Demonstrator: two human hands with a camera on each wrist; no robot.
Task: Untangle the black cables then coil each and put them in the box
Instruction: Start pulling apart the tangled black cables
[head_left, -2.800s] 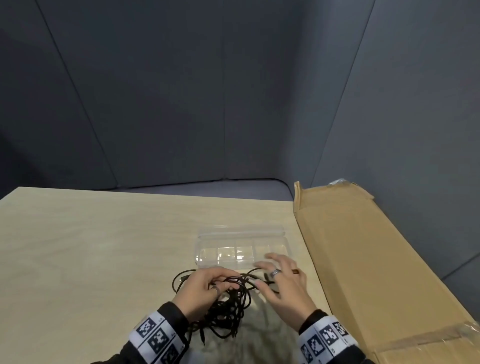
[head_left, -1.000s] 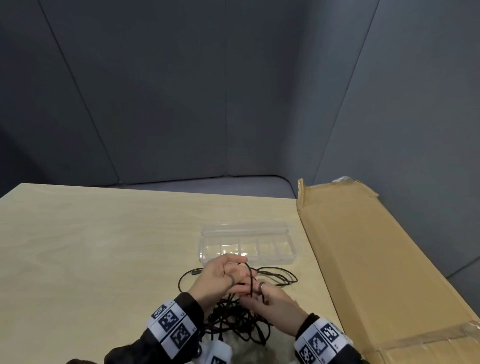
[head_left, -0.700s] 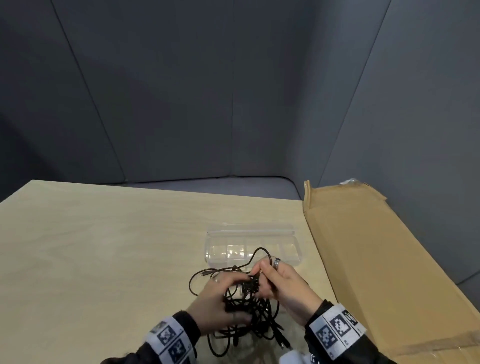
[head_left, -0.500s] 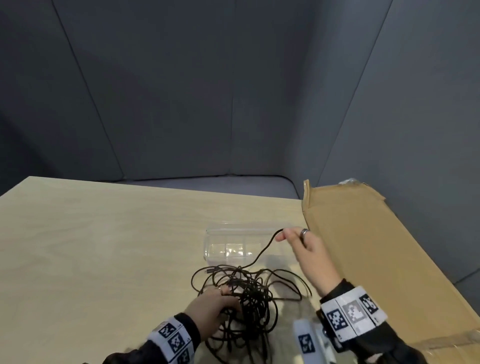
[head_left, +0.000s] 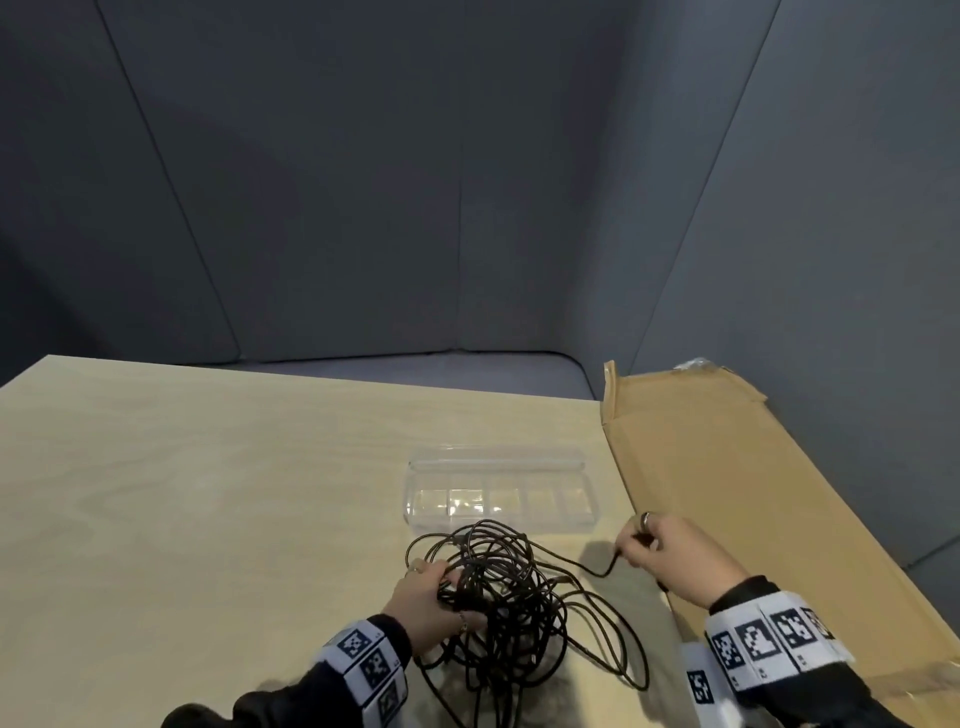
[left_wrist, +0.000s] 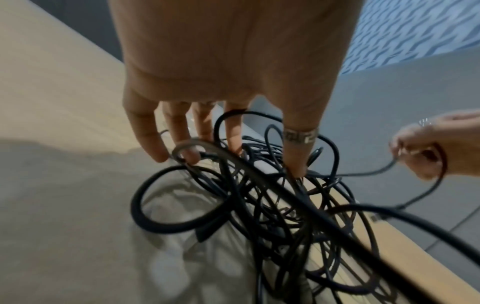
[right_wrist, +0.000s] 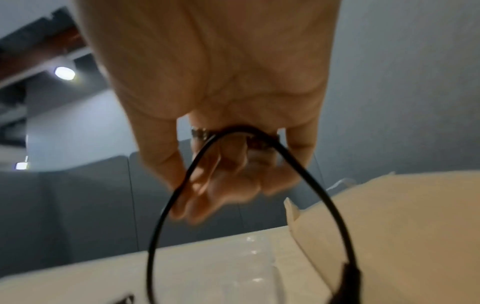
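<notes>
A tangle of black cables (head_left: 511, 597) lies on the wooden table (head_left: 208, 493) in front of a clear compartmented box (head_left: 415, 501). My left hand (head_left: 441, 582) rests on the tangle's left side. In the left wrist view its fingers (left_wrist: 182, 142) are spread and fairly straight, pressing into the loops (left_wrist: 259, 195). My right hand (head_left: 636, 545) is to the right, near the cardboard's edge. It grips one cable strand (head_left: 587, 566) that runs out from the pile. The right wrist view shows the fingers (right_wrist: 221, 185) curled round that cable (right_wrist: 166, 216), a plug end (right_wrist: 348, 281) hanging below.
A long flat cardboard sheet (head_left: 753, 519) lies along the table's right side, right beside my right hand. Grey padded walls (head_left: 467, 208) enclose the back and the right. The table's left half is bare wood.
My right hand has drawn one strand out of the tangle, first up over the box, then down to the right beside the cardboard. My left hand stays on the pile.
</notes>
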